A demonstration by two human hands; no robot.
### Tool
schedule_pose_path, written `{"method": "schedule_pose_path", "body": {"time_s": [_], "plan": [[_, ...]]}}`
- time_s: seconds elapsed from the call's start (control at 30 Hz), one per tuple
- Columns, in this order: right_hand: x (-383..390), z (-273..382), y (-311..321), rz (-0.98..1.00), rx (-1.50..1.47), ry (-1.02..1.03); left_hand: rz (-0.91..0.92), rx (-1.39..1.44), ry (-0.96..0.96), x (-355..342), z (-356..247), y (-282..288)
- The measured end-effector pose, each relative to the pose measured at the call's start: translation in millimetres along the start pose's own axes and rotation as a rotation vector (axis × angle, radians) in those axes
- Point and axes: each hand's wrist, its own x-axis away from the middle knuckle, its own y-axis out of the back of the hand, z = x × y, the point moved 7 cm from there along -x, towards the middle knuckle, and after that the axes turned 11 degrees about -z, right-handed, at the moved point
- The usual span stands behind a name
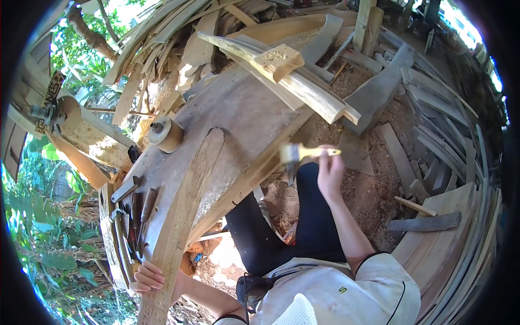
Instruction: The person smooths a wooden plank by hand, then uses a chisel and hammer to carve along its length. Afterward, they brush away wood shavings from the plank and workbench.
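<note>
A long, tapered wooden plank (187, 195) leans across the near left of the workbench (249, 108), its rounded end lying on the bench top. My left hand (149, 277) is closed around its lower part. My right hand (330, 176) is raised beyond the bench's near right edge, above my knee, gripping a paintbrush (314, 153) by its yellow handle. The brush's bristles point left and are blurred, apart from the plank. Behind the plank's rounded end stands a squat round wooden pot (166, 135) with a dark knob-like top.
Hand tools, among them one with a wooden handle (148, 205), lie at the bench's left end. Stacked beams (303, 89) and a wooden block (279, 60) cross its far right corner. Timber offcuts (439, 157) and sawdust cover the ground at right. A wide board (433, 244) lies lower right.
</note>
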Motion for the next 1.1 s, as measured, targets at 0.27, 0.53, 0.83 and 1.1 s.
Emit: {"method": "schedule_pose_path", "body": {"time_s": [0.27, 0.53, 0.83, 1.1], "plan": [[-19, 57, 6, -0.089, -0.323, 0.162, -0.076, 0.011, -0.009, 2, 5, -15], [-64, 117, -68, 0.208, 0.012, 0.430, 0.085, -0.050, -0.021, -10, 4, -41], [-105, 115, -83, 0.179, 0.270, 0.579, 0.077, 0.004, 0.029, -14, 10, -32], [-38, 192, -129, 0.654, -0.280, 0.444, -0.159, 0.084, 0.034, -12, 21, -20]]}}
